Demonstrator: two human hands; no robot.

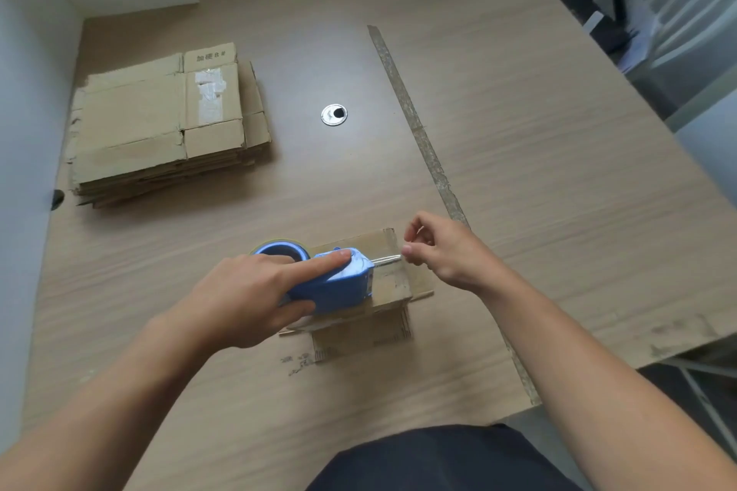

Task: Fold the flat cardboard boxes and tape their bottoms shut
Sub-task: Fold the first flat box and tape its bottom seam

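Near the front edge of the bench [518, 171], one folded box [395, 285] is mid-taping.
On its bottom flaps the left hand [247, 291] grips the blue tape dispenser [339, 289] while the right hand [446, 251] pinches the tape end [386, 259]; the stack of flat boxes [159, 128] far left looks untouched.

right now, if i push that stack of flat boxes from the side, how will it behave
The stack would probably shear and fan out: its sheets lie loose and uneven at the edges. It looks fairly light, being thin cardboard, and should slide easily on the smooth table.
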